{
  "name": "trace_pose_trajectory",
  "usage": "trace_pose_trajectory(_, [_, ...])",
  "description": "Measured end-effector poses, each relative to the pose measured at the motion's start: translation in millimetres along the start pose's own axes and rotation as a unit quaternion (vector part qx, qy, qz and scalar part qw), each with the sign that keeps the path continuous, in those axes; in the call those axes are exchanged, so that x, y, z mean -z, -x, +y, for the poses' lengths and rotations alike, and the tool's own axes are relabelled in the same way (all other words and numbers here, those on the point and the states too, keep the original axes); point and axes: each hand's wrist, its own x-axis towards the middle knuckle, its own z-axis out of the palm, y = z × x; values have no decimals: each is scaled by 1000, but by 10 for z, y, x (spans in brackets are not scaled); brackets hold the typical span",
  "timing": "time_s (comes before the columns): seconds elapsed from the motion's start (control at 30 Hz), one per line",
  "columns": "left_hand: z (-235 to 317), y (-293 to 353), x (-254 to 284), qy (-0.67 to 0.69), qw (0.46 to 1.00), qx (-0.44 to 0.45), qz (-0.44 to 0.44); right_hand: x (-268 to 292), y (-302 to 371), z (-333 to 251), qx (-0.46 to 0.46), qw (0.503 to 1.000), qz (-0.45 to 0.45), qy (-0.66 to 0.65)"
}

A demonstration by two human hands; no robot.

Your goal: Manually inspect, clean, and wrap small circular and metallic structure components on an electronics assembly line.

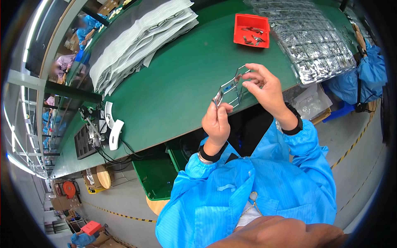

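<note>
Above the front edge of the green table (182, 95), a thin, shiny metal frame (226, 87) with open sections is held up between my two hands. My left hand (216, 125) is closed, pinching the frame's lower left end between thumb and fingers. At the upper right end is my right hand (266, 89), its thumb and fingertips closed on the frame and the other fingers curled. What exactly the frame is cannot be made out. Beyond my hands sits a red bin (236, 36) with several small metal parts (253, 31) in it.
Clear plastic trays (306, 41) full of metal pieces lie to the right; a person (370, 70) in blue is beyond them. A stack of white sheets (140, 45) lies far left. Nearer left are a metal fixture (97, 130), white curved pieces (116, 134) and cables. Below hangs a green crate (155, 177).
</note>
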Motion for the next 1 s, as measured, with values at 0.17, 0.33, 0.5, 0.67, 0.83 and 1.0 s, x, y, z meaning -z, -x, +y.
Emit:
trace_pose_trajectory(0.17, [-22,43,-4,-63,994,-91,-17,-32,22,42,-33,994,35,-96])
trace_pose_trajectory(0.33, [-30,60,-12,-78,987,-136,-23,-70,50,-12,15,996,47,-73])
trace_pose_trajectory(0.5, [-25,79,-50,-77,988,-132,-22,-101,82,43,82,992,63,-70])
trace_pose_trajectory(0.67, [-6,110,-88,-110,983,-144,-32,-147,198,-39,208,953,100,196])
trace_pose_trajectory(0.83, [11,126,-68,-76,994,-75,-7,-189,237,41,216,965,113,93])
trace_pose_trajectory(1.0, [-21,106,-106,-183,955,-230,-40,-196,256,217,108,986,126,-5])
